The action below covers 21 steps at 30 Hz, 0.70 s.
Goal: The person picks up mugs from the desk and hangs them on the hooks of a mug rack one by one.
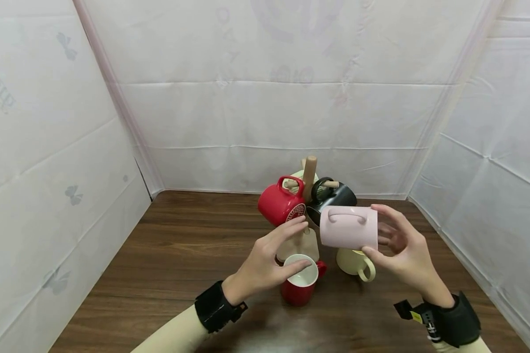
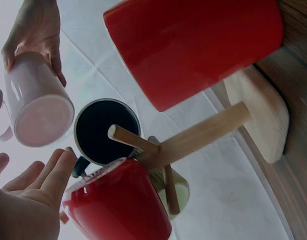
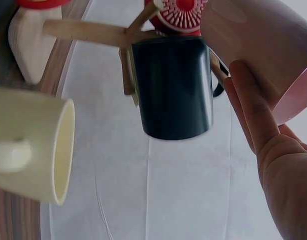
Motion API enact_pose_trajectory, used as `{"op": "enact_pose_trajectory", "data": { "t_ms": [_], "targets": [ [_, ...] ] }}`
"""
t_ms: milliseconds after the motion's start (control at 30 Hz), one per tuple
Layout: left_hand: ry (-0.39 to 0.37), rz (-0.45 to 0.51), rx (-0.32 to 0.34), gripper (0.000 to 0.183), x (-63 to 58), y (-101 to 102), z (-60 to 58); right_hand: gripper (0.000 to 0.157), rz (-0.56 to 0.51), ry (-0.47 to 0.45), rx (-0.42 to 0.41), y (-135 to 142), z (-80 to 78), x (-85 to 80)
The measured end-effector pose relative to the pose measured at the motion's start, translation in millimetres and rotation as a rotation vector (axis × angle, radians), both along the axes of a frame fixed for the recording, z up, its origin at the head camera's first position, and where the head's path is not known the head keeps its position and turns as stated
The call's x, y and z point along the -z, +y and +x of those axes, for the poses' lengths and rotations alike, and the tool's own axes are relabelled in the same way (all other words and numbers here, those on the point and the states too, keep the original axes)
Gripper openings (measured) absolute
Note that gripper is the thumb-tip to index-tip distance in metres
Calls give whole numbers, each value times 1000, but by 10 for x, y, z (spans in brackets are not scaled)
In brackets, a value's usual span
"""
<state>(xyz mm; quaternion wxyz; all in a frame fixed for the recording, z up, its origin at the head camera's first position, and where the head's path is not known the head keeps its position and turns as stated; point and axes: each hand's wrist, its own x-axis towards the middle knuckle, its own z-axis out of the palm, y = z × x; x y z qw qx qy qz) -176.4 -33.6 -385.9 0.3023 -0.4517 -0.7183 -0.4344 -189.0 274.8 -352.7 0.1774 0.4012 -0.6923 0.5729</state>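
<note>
My right hand grips a pink mug by its rim end, thumb and fingers on opposite sides. The mug lies sideways in the air, its handle facing me in the head view. My left hand has its fingers extended and holds nothing; it hovers over a red mug with a white inside, which stands on the table. Behind is a wooden mug rack. A red mug hangs on its left and a black mug on its right. In the left wrist view, a pale green mug hangs partly hidden.
A cream-yellow mug stands on the brown wood table, below the pink mug and right of the rack base. White sheeting encloses the table at the back and both sides.
</note>
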Motion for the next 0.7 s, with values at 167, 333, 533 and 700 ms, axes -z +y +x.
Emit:
{"op": "enact_pose_trajectory", "data": {
  "t_ms": [167, 333, 533, 700],
  "targets": [
    [-46, -45, 2, 82, -25, 43, -12, 87, -16, -8, -62, -103, 4, 36],
    [-61, -58, 19, 89, -37, 78, -41, 85, -19, -37, -87, -183, 37, 69],
    [-94, -40, 53, 92, -23, 108, -58, 85, 2, -54, -103, -258, 48, 142],
    [-150, -3, 62, 79, -132, 99, 48, 83, 4, -93, -123, -296, 46, 235]
  ]
}}
